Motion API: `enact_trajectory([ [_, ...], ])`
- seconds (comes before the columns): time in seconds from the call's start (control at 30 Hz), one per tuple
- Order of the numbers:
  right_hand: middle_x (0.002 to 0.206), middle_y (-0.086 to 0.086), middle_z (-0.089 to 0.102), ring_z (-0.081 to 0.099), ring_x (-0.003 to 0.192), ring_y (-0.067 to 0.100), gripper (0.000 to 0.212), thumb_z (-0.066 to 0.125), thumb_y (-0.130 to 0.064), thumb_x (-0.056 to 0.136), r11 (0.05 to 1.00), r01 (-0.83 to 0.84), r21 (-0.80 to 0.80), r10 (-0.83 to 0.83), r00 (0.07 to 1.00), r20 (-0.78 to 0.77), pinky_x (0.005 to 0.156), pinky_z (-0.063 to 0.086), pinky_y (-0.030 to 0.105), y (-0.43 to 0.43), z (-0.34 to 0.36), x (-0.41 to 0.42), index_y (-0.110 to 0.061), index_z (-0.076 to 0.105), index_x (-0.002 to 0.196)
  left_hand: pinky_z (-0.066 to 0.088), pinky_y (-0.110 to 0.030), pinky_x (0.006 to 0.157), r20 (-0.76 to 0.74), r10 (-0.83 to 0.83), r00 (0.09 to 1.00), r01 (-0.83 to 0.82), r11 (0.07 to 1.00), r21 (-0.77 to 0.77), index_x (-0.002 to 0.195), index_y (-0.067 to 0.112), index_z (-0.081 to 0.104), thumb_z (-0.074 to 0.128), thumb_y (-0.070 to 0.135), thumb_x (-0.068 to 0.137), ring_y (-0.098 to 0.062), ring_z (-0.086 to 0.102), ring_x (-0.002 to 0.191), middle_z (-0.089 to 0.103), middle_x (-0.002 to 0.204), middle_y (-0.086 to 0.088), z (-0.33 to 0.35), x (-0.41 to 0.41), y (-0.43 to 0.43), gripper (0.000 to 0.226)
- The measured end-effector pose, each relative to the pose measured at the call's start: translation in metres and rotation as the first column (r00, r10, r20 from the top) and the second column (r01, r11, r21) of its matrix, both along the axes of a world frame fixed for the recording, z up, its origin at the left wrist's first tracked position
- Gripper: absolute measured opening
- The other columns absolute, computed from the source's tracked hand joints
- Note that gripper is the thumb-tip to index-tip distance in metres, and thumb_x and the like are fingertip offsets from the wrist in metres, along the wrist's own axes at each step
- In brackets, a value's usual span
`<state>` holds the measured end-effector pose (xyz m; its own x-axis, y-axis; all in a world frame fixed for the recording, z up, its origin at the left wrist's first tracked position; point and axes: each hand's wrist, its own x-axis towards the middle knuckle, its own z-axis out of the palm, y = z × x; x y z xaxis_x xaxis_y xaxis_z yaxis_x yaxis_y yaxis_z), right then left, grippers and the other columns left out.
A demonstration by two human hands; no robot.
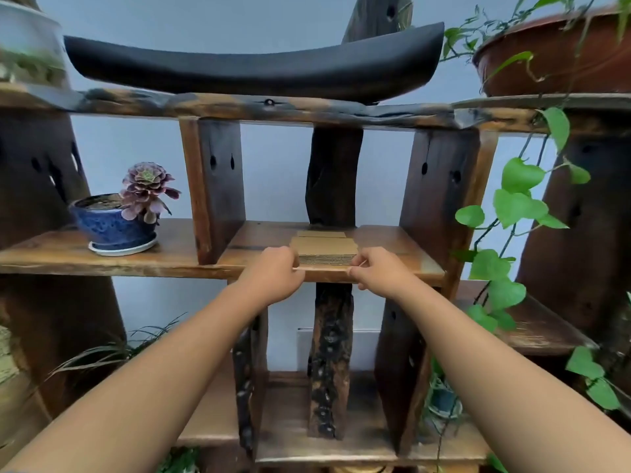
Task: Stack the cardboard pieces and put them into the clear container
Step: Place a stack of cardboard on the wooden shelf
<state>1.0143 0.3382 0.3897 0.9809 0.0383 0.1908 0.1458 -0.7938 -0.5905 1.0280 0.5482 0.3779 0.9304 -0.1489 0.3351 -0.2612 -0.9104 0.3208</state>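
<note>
A stack of brown cardboard pieces (324,249) sits on the middle wooden shelf (392,240), between two dark upright boards. Behind it lies another flat cardboard piece (321,234). My left hand (273,271) pinches the left end of a single thin cardboard piece (322,268) held level just in front of the stack's base. My right hand (379,271) pinches that piece's right end. Both hands are at the shelf's front edge. No clear container is visible.
A blue pot with a purple succulent (119,220) stands on the shelf to the left. A vine with green leaves (512,213) hangs at the right. A black curved object (252,68) rests on the upper shelf, and a brown planter (560,52) sits top right.
</note>
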Motion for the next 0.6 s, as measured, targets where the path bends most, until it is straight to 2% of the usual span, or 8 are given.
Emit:
enact_trajectory([
  [0.1, 0.095, 0.004, 0.069, 0.068, 0.088, 0.023, 0.011, 0.064, -0.028, 0.086, 0.998, 0.042, 0.039, -0.042, 0.999, -0.002, 0.082, 0.057, 0.041, -0.004, 0.009, 0.020, -0.017, 0.066, 0.088, 0.058, -0.041, 0.082, -0.005, 0.030, 1.000, -0.030, 0.999, -0.021, 0.101, 0.017, 0.070, 0.057, 0.040, 0.085, -0.025, 0.066, 0.088, 0.072, 0.097, -0.006, 0.014, 0.015, 0.002, 0.031],
  [0.27, 0.088, 0.002, 0.068, 0.064, 0.088, 0.021, 0.007, 0.064, -0.025, 0.085, 0.988, 0.105, 0.110, -0.107, 0.994, 0.011, 0.087, 0.056, 0.044, -0.011, 0.011, 0.056, -0.019, 0.065, 0.081, 0.055, -0.040, 0.088, -0.021, 0.079, 0.997, -0.081, 0.993, -0.091, 0.109, 0.012, 0.066, 0.058, 0.036, 0.086, -0.028, 0.064, 0.096, 0.069, 0.107, -0.009, 0.023, 0.048, 0.006, 0.034],
  [0.43, 0.098, 0.005, 0.065, 0.062, 0.094, 0.023, 0.014, 0.065, -0.024, 0.085, 0.971, 0.150, 0.185, -0.145, 0.989, -0.041, 0.086, 0.055, 0.041, -0.019, 0.008, 0.088, -0.017, 0.060, 0.095, 0.054, -0.037, 0.083, -0.057, 0.101, 0.993, -0.109, 0.981, -0.157, 0.104, 0.011, 0.065, 0.056, 0.040, 0.088, -0.026, 0.062, 0.091, 0.069, 0.100, -0.009, 0.021, 0.078, 0.002, 0.034],
  [0.6, 0.098, 0.009, 0.065, 0.061, 0.092, 0.027, 0.020, 0.063, -0.024, 0.084, 0.960, 0.179, 0.217, -0.165, 0.983, -0.081, 0.081, 0.052, 0.042, -0.024, -0.002, 0.112, -0.014, 0.058, 0.100, 0.049, -0.036, 0.079, -0.097, 0.139, 0.986, -0.152, 0.979, -0.138, 0.109, 0.009, 0.062, 0.051, 0.044, 0.090, -0.028, 0.061, 0.094, 0.066, 0.103, -0.010, 0.011, 0.105, -0.001, 0.041],
])
